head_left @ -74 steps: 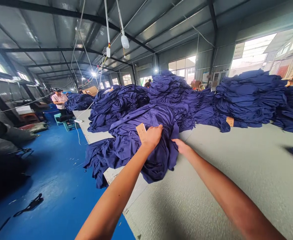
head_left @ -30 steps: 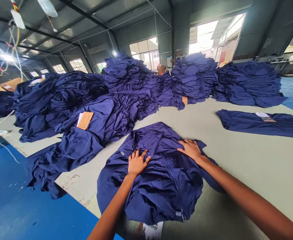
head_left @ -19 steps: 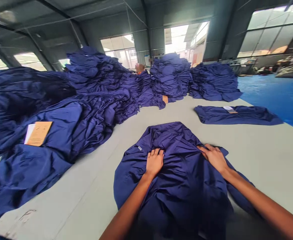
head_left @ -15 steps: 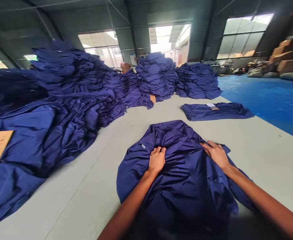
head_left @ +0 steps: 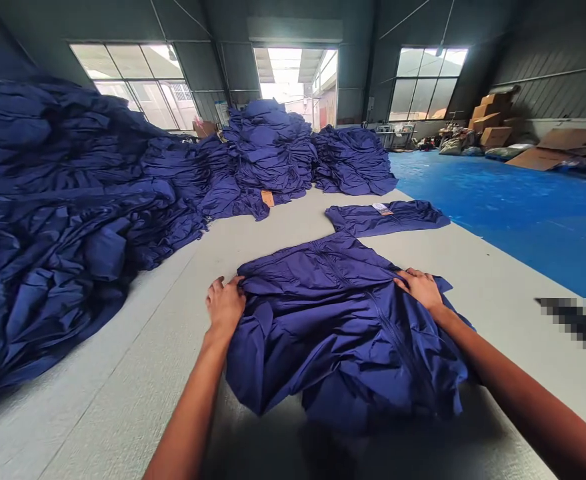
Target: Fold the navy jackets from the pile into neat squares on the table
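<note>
A navy blue jacket (head_left: 317, 320), with what looks like a zip running down it, lies wrinkled on the pale surface in front of me. At its upper left edge my left hand (head_left: 225, 303) grips the fabric, thumb and fingers pinched on the border. My right hand (head_left: 421, 288) is closed on the opposite edge, its fingertips partly hidden in the folds. Between the hands the upper part of the jacket is stretched fairly flat, while the lower part stays bunched. Just beyond lies a folded navy garment (head_left: 403, 219) with a white tag (head_left: 381, 208) on top.
Large heaps of navy garments (head_left: 273, 150) rise at the back and along the left (head_left: 47, 267). An orange-brown card (head_left: 267, 199) sits by the middle heap. Blue floor (head_left: 523, 220) stretches to the right, with cardboard boxes (head_left: 493, 117) at the far wall. A pixelated dark shape (head_left: 580, 327) shows at right.
My left hand has moved left from the jacket's middle to its left edge, and the upper part is spread wider. My right hand keeps its hold. The view has turned right.
</note>
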`<state>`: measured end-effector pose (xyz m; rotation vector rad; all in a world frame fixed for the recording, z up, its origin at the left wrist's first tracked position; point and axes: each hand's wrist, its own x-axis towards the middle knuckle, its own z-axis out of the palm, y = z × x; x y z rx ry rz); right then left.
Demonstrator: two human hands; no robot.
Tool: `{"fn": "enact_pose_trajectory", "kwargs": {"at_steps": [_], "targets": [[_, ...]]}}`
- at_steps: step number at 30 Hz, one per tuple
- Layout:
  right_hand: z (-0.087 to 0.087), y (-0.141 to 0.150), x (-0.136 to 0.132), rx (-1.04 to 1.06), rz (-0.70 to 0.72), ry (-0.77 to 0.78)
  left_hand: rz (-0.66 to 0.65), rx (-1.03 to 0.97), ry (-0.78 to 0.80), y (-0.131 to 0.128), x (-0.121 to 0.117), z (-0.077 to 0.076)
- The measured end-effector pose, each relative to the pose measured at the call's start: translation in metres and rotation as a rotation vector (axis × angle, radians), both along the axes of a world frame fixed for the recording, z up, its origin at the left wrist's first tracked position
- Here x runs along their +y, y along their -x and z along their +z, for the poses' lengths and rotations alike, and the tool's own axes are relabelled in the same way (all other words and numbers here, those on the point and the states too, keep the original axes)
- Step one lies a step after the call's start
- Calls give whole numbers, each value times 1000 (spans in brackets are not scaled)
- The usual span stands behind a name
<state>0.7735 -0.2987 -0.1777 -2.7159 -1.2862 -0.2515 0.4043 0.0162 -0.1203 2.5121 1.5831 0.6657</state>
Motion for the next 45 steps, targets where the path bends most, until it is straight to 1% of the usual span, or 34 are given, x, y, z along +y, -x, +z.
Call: {"fn": "enact_pose_trajectory", "kwargs": {"at_steps": [2, 3, 5, 7, 8, 9, 11, 13, 15, 16, 18, 20, 22, 24, 25, 27, 29, 31, 33, 34, 36, 39, 40, 42, 44, 45], "targets": [[-2, -5, 4, 33, -1, -14, 2, 11, -56, -1, -9, 8], [-3, -7, 6, 50, 0, -28, -37, 7, -95, -6, -16, 12], [-5, -11, 7, 80, 3, -69, -210, 3, -124, -20, -31, 18], [-7, -15, 7, 99, 9, -124, -393, 47, -43, -36, -43, 16], [-9, -16, 6, 102, 16, -150, -443, 97, 27, -44, -47, 10], [-10, -17, 5, 100, 25, -170, -457, 160, 97, -51, -47, 2], [-12, -19, 2, 91, 39, -196, -407, 279, 180, -60, -42, -20], [-13, -20, 1, 93, 47, -207, -358, 341, 192, -63, -31, -41], [-13, -19, 0, 95, 49, -197, -350, 358, 178, -63, -16, -54], [-13, -19, 1, 91, 48, -183, -357, 370, 175, -62, -8, -56], [-12, -17, 2, 78, 45, -147, -370, 407, 176, -64, 5, -53], [-11, -14, 3, 66, 50, -116, -356, 442, 183, -70, 13, -44], [-11, -12, 5, 68, 59, -100, -319, 466, 188, -82, 15, -34], [-11, -10, 6, 89, 71, -108, -293, 477, 176, -94, 9, -28], [-11, -9, 6, 104, 71, -128, -290, 473, 166, -100, 3, -28], [-12, -7, 7, 110, 32, -195, -296, 459, 157, -108, -12, -34], [-11, -2, 8, 54, -66, -239, -284, 436, 156, -109, -29, -44], [-9, 5, 9, 4, -174, -191, -250, 417, 141, -105, -44, -53], [-7, 12, 11, 49, -238, -79, -229, 430, 119, -101, -53, -55], [-6, 16, 11, 99, -247, -29, -229, 451, 117, -100, -56, -52], [-4, 24, 12, 177, -233, 17, -240, 498, 134, -102, -57, -38], [-3, 37, 14, 181, -176, 14, -268, 535, 208, -119, -53, -5], [-2, 42, 14, 176, -156, 21, -294, 536, 231, -129, -54, 7], [-2, 50, 16, 167, -109, 48, -389, 503, 251, -155, -61, 28], [-3, 56, 17, 141, -67, 60, -508, 421, 235, -188, -76, 41], [-3, 57, 18, 124, -53, 59, -556, 373, 228, -207, -85, 45]]}}
